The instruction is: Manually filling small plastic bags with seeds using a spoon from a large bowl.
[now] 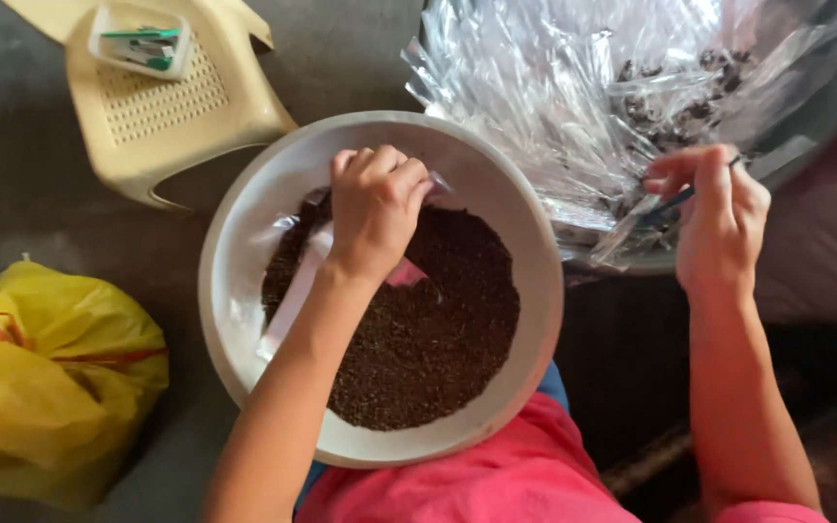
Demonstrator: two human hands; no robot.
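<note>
A wide white bowl [244,252] rests on my lap, half full of dark brown granules [438,320]. My left hand [375,208] is closed over the bowl, gripping a small clear plastic packet [302,281] that trails down toward the granules. My right hand [719,218] reaches to the right and pinches a thin clear packet [646,208] at the edge of a heap of clear plastic packets [573,87], some holding dark granules, piled in a dark basin [825,116].
A cream plastic stool [162,107] stands at the upper left with a small clear box of staplers [139,39] on it. A yellow plastic bag [46,378] lies on the grey floor at the left.
</note>
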